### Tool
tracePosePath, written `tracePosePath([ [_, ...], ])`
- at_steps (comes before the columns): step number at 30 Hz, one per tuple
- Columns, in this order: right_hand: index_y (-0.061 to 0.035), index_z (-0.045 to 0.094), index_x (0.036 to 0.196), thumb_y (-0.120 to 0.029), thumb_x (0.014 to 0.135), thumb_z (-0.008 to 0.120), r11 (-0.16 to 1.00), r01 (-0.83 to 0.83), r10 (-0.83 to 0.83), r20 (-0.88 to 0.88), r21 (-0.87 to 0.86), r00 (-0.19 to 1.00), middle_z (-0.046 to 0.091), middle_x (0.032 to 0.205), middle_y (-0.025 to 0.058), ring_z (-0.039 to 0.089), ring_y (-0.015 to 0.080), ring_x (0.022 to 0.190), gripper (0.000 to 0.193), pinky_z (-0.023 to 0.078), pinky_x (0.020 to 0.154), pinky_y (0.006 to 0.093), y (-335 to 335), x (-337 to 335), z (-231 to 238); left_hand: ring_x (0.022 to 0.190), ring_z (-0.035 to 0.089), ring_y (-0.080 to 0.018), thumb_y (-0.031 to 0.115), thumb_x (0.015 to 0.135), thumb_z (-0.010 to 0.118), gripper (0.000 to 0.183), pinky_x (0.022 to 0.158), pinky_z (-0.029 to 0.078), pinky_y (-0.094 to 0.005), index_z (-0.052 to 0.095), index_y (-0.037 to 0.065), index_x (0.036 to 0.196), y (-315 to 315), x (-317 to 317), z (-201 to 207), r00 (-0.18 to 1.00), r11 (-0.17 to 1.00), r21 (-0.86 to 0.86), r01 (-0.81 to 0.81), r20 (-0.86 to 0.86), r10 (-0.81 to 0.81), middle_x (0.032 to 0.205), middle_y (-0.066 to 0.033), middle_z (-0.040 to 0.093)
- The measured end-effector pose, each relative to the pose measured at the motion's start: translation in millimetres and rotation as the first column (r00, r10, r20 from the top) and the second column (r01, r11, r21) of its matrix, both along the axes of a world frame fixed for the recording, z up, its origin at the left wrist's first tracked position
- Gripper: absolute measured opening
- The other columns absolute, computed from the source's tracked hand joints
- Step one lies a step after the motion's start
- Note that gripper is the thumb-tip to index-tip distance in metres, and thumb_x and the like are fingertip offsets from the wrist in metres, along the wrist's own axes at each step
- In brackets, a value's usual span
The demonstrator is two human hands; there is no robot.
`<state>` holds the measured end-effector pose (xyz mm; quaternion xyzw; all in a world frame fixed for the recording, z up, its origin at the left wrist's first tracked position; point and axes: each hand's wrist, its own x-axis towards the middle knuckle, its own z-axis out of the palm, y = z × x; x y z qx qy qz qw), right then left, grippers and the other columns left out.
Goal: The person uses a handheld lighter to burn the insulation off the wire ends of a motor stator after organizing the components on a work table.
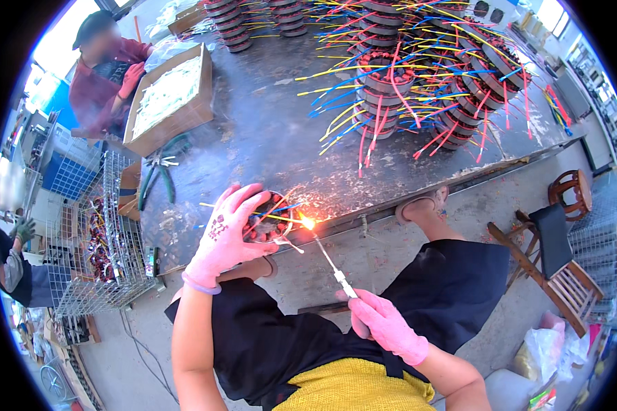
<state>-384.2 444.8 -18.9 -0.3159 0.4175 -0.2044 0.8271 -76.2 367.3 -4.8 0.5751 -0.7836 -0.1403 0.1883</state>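
My left hand, in a pink glove, is closed round a ring-shaped motor stator with red windings. It holds the stator over the table's near edge. Yellow, blue and red leads stick out of it, and a whitish sleeved end hangs at its lower side. My right hand, gloved in pink too, grips a thin, long-necked lighter by its handle. An orange flame burns at the lighter's tip, right beside the stator's leads. The glare hides the lead ends there.
Stacks of stators with loose leads stand at the back right of the dark table. At left are green-handled pliers, a cardboard box of white pieces and a wire cage. Co-workers are at left; a wooden chair stands right.
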Motion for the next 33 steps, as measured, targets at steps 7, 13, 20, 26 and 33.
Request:
tracePosePath([
  [7,-0.0030,0.051,0.131,-0.026,0.102,0.044,0.997,-0.042,0.039,-0.040,-0.069,0.998,0.042,0.066,-0.0052,0.038,0.0042,0.058,0.038,0.030,0.052,0.0207,-2.5,0.3,2.0,0.132,0.037,-0.0380,0.023,0.052,0.087,0.087,0.110,0.031,-0.0468,0.052,0.009,0.130,1.5,0.4,-2.4,1.000,0.999,-0.039,0.008,0.020,-0.007,0.138,-0.0115,0.047],
  [13,-0.0023,0.052,0.130,-0.025,0.101,0.044,0.996,-0.034,0.030,-0.056,-0.077,0.998,0.044,0.064,-0.0042,0.038,0.0044,0.056,0.038,0.029,0.051,0.0206,-2.5,-1.3,-0.4,0.129,0.039,-0.0417,0.027,0.052,0.088,0.086,0.111,0.031,-0.0495,0.053,0.010,0.129,0.7,-4.5,2.5,1.000,1.000,-0.014,-0.022,0.016,0.022,0.136,-0.0126,0.048],
  [20,-0.0018,0.051,0.130,-0.026,0.102,0.043,0.988,-0.079,0.069,-0.080,-0.130,0.994,0.044,0.065,-0.0039,0.040,0.0050,0.057,0.038,0.032,0.053,0.0213,-4.9,-1.9,-2.4,0.129,0.041,-0.0368,0.025,0.049,0.087,0.088,0.108,0.033,-0.0458,0.054,0.008,0.129,-0.1,-4.3,1.5,1.000,1.000,-0.028,-0.010,0.020,0.010,0.136,-0.0127,0.048],
  [26,-0.0018,0.052,0.129,-0.027,0.102,0.043,0.994,-0.052,0.048,-0.048,-0.091,0.998,0.045,0.069,-0.0032,0.040,0.0053,0.057,0.038,0.033,0.053,0.0214,-4.6,-2.4,-0.9,0.126,0.044,-0.0352,0.026,0.049,0.088,0.089,0.106,0.036,-0.0446,0.053,0.007,0.129,1.1,-4.1,1.9,1.000,1.000,-0.009,-0.014,-0.007,0.014,0.135,-0.0131,0.049],
  [33,-0.0017,0.053,0.128,-0.027,0.102,0.043,0.989,-0.075,0.066,-0.076,-0.124,0.995,0.045,0.065,-0.0029,0.040,0.0054,0.057,0.038,0.033,0.054,0.0219,-5.0,-4.1,-2.1,0.124,0.046,-0.0349,0.026,0.047,0.088,0.089,0.104,0.038,-0.0443,0.054,0.007,0.127,-0.2,-6.0,1.7,1.000,0.999,-0.032,-0.004,0.002,0.004,0.133,-0.0134,0.050],
])
